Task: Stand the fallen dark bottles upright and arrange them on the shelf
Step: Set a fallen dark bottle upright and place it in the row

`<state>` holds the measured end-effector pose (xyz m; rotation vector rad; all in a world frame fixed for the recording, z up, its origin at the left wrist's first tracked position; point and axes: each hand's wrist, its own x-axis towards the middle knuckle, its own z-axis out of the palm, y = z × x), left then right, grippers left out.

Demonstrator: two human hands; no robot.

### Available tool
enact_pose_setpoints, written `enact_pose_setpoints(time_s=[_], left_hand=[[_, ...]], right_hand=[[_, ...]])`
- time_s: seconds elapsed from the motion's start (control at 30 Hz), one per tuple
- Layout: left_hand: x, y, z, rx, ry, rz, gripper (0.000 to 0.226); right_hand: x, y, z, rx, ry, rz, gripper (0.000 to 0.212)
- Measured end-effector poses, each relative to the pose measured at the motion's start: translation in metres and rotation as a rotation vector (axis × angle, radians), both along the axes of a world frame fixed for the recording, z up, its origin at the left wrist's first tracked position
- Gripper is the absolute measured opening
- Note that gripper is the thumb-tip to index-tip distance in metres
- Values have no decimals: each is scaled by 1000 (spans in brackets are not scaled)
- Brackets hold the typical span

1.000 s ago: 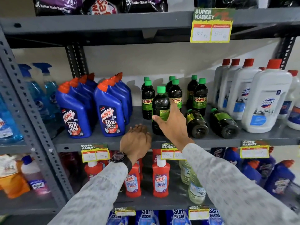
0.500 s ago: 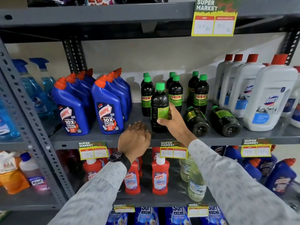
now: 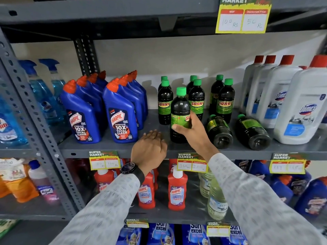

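Note:
My right hand point(image 3: 192, 129) grips a dark bottle with a green cap and green label point(image 3: 179, 110), upright at the front of the grey shelf point(image 3: 109, 147). Behind it stand several upright dark bottles point(image 3: 196, 99) in rows. Two dark bottles lie on their sides to the right, bases toward me: one point(image 3: 219, 132) beside my right hand, the other point(image 3: 252, 132) further right. My left hand point(image 3: 150, 147) rests on the shelf's front edge, fingers loosely apart, holding nothing.
Blue Harpic bottles point(image 3: 120, 114) stand left of the dark bottles, white Domex jugs point(image 3: 300, 110) to the right. Blue spray bottles point(image 3: 44, 96) are far left. Red bottles point(image 3: 177, 190) and clear bottles point(image 3: 216, 200) fill the shelf below. Price tags point(image 3: 192, 163) hang on the edge.
My right hand has turned the held bottle so its label faces more forward, keeping it upright. The view has moved closer to the shelf. My left hand stays on the edge.

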<state>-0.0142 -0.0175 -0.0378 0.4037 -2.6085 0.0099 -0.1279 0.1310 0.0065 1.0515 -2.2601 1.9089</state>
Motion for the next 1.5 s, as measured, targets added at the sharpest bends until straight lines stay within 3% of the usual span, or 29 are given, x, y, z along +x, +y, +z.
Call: enact_pose_setpoints(time_s=[0.17,0.37,0.53,1.03,1.2,1.3,1.37,1.5], left_hand=[[-1,0,-1,13,11,6,59],[0,2,1,0,-5,8,59],[1,1,0,14,5,1,61],[1,2,3,20,-39,6,62],[-3,2,11,101,-126,11,62],[-10,4,27,188,-201,9,56],[-14,2,32,184,-254,-33,55],[-19,-4,26,152,-286,-66,58]], right_hand=[[-6,4,-3,-47,-69,76,59],[1,-1,-2,52,89,-106,73],[-2,2,-2,-1,53,-14,59],[3,0,-1,15,30,-91,83],[16,9,8,-147,-19,-69,76],[19,23,28,-245,82,-198,65],[9,36,47,-174,189,-352,52],[-20,61,79,371,325,-559,45]])
